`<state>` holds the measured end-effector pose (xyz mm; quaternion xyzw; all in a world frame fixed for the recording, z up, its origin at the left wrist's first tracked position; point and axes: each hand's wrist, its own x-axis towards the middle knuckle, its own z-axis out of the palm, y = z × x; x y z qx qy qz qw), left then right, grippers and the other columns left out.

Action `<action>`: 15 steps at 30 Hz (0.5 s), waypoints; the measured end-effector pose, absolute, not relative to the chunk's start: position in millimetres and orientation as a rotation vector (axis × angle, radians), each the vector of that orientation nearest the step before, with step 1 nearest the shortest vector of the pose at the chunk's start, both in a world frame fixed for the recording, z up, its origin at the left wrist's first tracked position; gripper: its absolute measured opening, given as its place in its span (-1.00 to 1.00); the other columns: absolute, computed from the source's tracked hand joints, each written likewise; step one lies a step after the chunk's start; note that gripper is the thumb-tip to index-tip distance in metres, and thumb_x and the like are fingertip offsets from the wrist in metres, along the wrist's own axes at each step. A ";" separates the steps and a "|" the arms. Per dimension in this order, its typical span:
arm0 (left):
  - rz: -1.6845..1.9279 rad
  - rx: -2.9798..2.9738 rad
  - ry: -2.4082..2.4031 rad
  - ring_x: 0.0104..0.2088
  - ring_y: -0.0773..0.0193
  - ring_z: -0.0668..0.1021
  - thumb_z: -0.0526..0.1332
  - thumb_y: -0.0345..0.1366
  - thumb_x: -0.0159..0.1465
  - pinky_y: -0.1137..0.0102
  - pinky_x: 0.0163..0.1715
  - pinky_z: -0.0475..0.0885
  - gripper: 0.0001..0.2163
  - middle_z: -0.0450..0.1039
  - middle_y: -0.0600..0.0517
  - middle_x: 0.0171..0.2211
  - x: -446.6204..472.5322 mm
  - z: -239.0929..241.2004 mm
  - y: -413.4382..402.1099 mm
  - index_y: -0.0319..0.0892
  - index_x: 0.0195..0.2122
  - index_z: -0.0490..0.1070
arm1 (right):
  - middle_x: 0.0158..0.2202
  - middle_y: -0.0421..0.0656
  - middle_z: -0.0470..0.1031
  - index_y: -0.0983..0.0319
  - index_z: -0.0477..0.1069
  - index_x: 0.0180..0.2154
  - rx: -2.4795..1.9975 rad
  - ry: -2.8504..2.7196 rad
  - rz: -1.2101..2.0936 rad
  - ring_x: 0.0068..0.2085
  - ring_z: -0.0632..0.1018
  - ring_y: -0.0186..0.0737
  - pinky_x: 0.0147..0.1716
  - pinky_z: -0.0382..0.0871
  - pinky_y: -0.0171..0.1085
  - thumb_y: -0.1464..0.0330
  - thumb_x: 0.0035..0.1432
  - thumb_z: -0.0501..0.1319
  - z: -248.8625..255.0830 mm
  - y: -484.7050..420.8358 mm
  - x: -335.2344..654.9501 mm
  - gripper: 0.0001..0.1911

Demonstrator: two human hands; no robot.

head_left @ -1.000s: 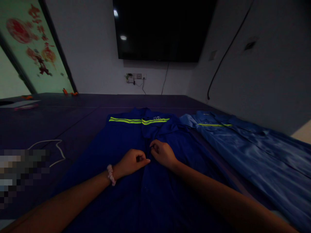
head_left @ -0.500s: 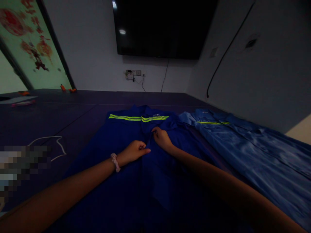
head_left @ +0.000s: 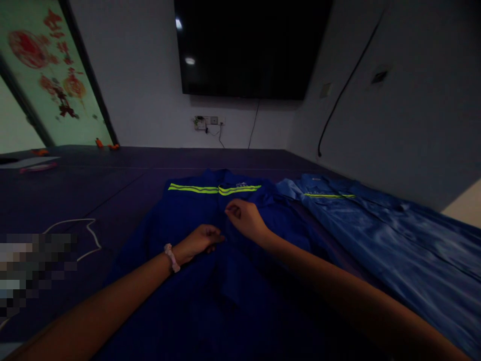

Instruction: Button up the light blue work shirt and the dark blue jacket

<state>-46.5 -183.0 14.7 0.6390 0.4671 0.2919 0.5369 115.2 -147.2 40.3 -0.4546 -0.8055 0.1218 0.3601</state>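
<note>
A dark blue work jacket [head_left: 180, 215] lies front up before me, its collar far from me and a yellow-green striped band across the chest. My right hand [head_left: 246, 219] is closed in a pinch on the jacket's front edge, just below the band. A little nearer and to the left, my left hand [head_left: 201, 239], with a pink scrunchie [head_left: 172, 257] on the wrist, pinches the cloth at the same front opening. Between and below the hands the front flap [head_left: 229, 283] stands up in folds. The cloth right at the fingertips is too dark to make out.
A lighter blue work jacket [head_left: 368, 225] is spread out on the right. On the dark purple surface [head_left: 124, 175] at left lie a white cable [head_left: 75, 220] and a blurred-out item [head_left: 30, 265]. A wall-mounted television [head_left: 251, 50] hangs beyond, above some sockets [head_left: 210, 121].
My right hand has shifted left and slightly down, drawing the front edge with it. The left hand has moved slightly left, its fingers closing more. The flap has folded leftward; the view has tilted up slightly.
</note>
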 end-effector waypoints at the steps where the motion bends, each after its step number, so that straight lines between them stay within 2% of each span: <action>1: 0.711 1.515 1.100 -0.70 0.51 0.21 0.23 -0.08 -0.03 0.54 -0.66 0.05 -0.68 0.16 0.21 -0.72 -46.7 15.1 -183.5 -0.23 -0.57 0.20 | -0.50 -0.18 0.45 0.29 0.42 -0.40 -1.171 -2.102 0.397 -0.50 0.42 -0.38 -0.53 0.20 -0.44 0.36 0.07 0.12 37.4 -157.7 115.0 -0.85; 3: 0.734 1.503 1.099 -0.69 0.51 0.22 0.23 -0.08 -0.02 0.55 -0.66 0.06 -0.69 0.17 0.21 -0.71 -46.8 15.6 -183.9 -0.24 -0.55 0.21 | -0.60 -0.20 0.41 0.29 0.41 -0.52 -1.206 -2.137 0.487 -0.57 0.38 -0.41 -0.60 0.13 -0.45 0.32 0.05 0.14 27.3 -174.4 116.8 -0.79; 5: 0.737 1.488 1.100 -0.68 0.51 0.24 0.25 -0.10 -0.03 0.55 -0.65 0.08 -0.69 0.18 0.21 -0.70 -47.0 15.3 -183.9 -0.24 -0.53 0.23 | -0.64 -0.22 0.39 0.30 0.40 -0.56 -1.247 -2.137 0.533 -0.60 0.36 -0.43 -0.64 0.09 -0.45 0.30 0.06 0.14 15.2 -184.0 120.5 -0.76; 10: 0.711 1.465 1.025 -0.67 0.51 0.26 0.23 -0.17 0.01 0.55 -0.64 0.12 -0.76 0.22 0.19 -0.69 -48.9 13.1 -184.6 -0.26 -0.51 0.28 | -0.60 -0.22 0.42 0.29 0.42 -0.48 -1.202 -2.105 0.699 -0.59 0.37 -0.43 -0.64 0.10 -0.47 0.27 0.04 0.17 -0.6 -187.9 126.6 -0.78; 15: 0.723 1.439 0.991 -0.64 0.49 0.32 0.23 -0.26 0.00 0.53 -0.59 0.20 -0.82 0.29 0.16 -0.65 -50.4 13.9 -189.8 -0.28 -0.48 0.31 | -0.65 -0.23 0.39 0.30 0.44 -0.50 -1.157 -2.114 0.708 -0.63 0.35 -0.44 -0.65 0.10 -0.46 0.30 0.02 0.19 4.2 -190.6 125.7 -0.81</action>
